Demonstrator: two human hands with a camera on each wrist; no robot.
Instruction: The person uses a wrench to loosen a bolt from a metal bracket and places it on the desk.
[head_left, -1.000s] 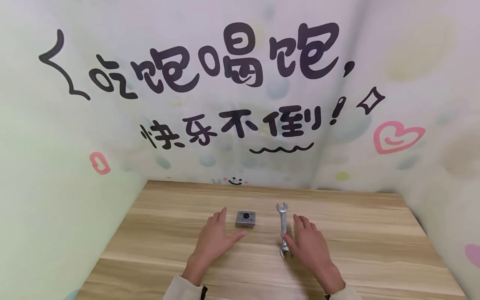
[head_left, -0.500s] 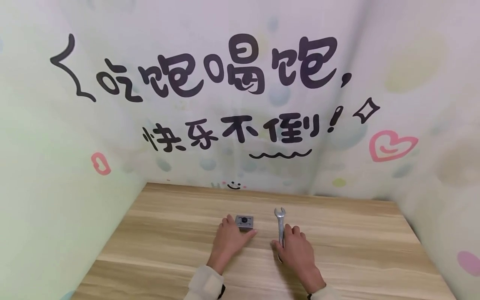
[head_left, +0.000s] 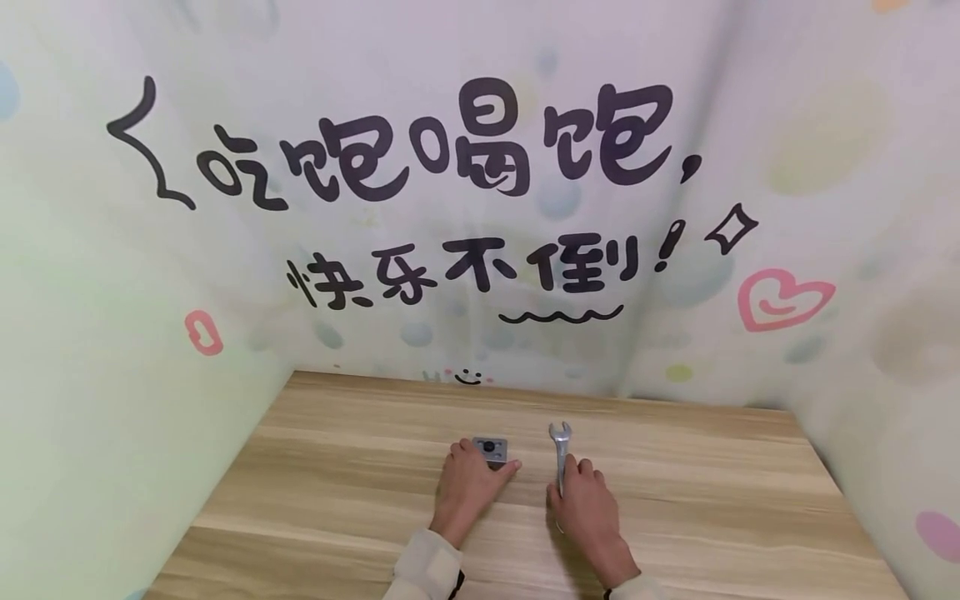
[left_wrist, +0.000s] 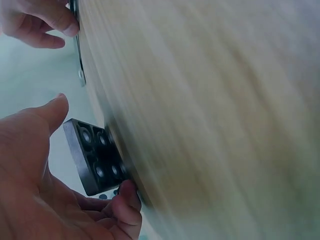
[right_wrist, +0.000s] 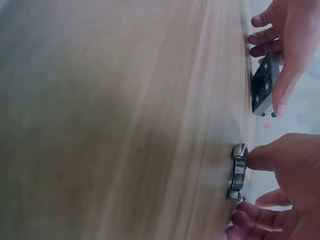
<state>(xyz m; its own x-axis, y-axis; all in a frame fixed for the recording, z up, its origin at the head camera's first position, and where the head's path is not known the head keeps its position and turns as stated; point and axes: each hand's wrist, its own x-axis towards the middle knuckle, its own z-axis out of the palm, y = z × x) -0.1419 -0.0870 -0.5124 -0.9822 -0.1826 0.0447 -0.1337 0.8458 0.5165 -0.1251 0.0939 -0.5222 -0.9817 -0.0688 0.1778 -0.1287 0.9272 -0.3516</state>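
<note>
A small square metal block (head_left: 493, 454) with a black knob on top stands on the table; its dark underside with several round studs shows in the left wrist view. My left hand (head_left: 467, 483) is around it, fingers at its left side and thumb stretched out by its near right corner. In the left wrist view a small gap shows between thumb and block (left_wrist: 87, 157). To the right, a double open-ended wrench (head_left: 560, 442) lies lengthwise. My right hand (head_left: 590, 504) holds its handle between thumb and curled fingers, hiding most of the near half. The near jaw end (right_wrist: 239, 172) shows in the right wrist view.
Both things lie on a wood-grain table (head_left: 337, 483). A pale printed wall (head_left: 420, 342) with dark lettering rises behind its far edge, and further wall panels stand on the left and right sides.
My left hand has moved right and forward, from beside the block to around it. The right hand has moved left onto the wrench, its fingers closing over the handle. The view has shifted slightly.
</note>
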